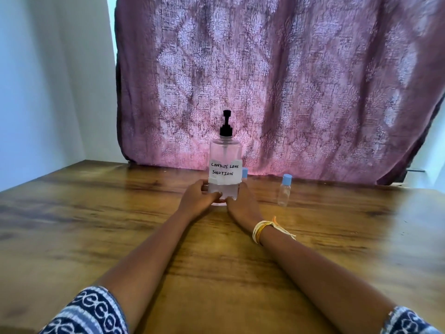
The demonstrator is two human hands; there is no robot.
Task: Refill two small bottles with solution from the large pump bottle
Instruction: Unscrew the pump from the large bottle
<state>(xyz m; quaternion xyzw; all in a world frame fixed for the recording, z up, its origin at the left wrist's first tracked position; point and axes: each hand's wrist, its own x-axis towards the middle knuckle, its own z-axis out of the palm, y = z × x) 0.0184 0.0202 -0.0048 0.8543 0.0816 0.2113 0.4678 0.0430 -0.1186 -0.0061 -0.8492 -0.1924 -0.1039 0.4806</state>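
A large clear pump bottle with a black pump and a white label reading "contact lens solution" stands upright at the middle of the wooden table. My left hand grips its base from the left, and my right hand holds the base from the right. One small clear bottle with a blue cap stands upright to the right, apart from my hands. Behind the pump bottle only the blue cap of a second small bottle shows; the rest is hidden.
A purple patterned curtain hangs right behind the table's far edge. A pale wall stands at the left. Bare wood lies between me and the bottles.
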